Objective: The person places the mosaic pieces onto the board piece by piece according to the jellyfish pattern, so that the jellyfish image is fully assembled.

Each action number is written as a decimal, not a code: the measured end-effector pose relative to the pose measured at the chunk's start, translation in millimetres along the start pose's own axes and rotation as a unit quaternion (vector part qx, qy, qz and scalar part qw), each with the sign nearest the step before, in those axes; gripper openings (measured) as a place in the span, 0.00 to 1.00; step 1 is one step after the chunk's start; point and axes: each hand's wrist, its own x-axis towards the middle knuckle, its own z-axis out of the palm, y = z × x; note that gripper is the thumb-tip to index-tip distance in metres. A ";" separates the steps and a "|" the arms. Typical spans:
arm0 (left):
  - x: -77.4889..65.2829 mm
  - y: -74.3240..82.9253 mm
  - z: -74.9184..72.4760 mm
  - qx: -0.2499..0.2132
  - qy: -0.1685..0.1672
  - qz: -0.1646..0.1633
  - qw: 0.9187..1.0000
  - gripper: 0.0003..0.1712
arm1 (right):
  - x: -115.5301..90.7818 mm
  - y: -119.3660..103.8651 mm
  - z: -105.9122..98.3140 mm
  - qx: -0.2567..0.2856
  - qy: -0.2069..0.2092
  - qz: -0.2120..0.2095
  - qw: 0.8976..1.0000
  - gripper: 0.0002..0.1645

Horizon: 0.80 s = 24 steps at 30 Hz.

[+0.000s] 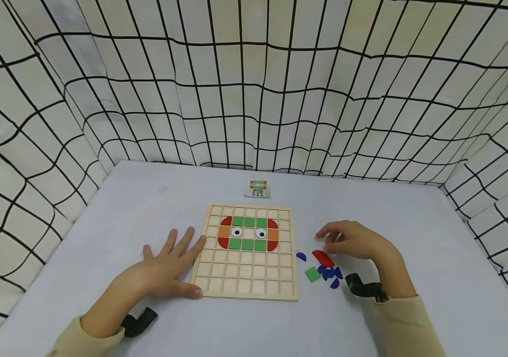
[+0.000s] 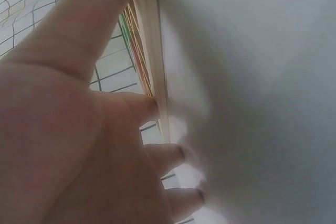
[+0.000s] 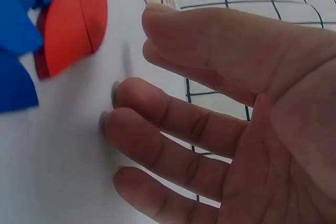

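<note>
A wooden grid board point(image 1: 251, 286) lies on the table, holding green squares point(image 1: 249, 221), orange and red pieces point(image 1: 273, 244) and two eye pieces point(image 1: 260, 233). My left hand point(image 1: 164, 272) is spread flat at its left side, with thumb and fingertips against the edge. To the right of the board, my right hand point(image 1: 352, 240) hovers with loosely bent fingers and nothing in them. Just below those fingers lie overlapping red pieces point(image 1: 323, 258), seen large beside blue pieces point(image 3: 16, 61) in the right wrist view. A loose green square point(image 1: 312, 274) lies nearby.
Behind the board lies a small picture card point(image 1: 257, 188) with a similar coloured figure on a grid. One blue half-round piece point(image 1: 301, 256) sits apart, close to the board's right edge. Black netting point(image 1: 254, 116) over white sheeting encloses the table's back and sides.
</note>
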 end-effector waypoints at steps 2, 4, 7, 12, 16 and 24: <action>-0.1 0.8 -2.1 0.002 0.000 0.001 1.000 0.70 | 1.9 -4.1 2.3 0.000 0.001 -0.001 1.000 0.17; -0.5 1.1 -3.1 0.000 0.003 0.004 1.000 0.70 | 4.0 -7.3 5.9 0.002 0.000 0.004 1.000 0.15; -0.9 1.3 -3.1 0.001 0.006 0.007 1.000 0.70 | 7.3 -10.5 11.5 0.005 -0.002 0.015 1.000 0.13; -1.1 1.3 0.0 -0.005 0.007 0.007 1.000 0.71 | 12.2 -11.2 18.7 0.004 -0.003 0.019 1.000 0.12; -0.4 1.1 1.2 -0.003 0.008 0.004 1.000 0.71 | 14.8 -12.4 20.5 0.000 0.005 0.006 1.000 0.13; 2.5 0.6 0.8 -0.002 0.007 0.003 1.000 0.71 | 10.7 -26.0 20.9 -0.039 0.029 -0.009 0.999 0.10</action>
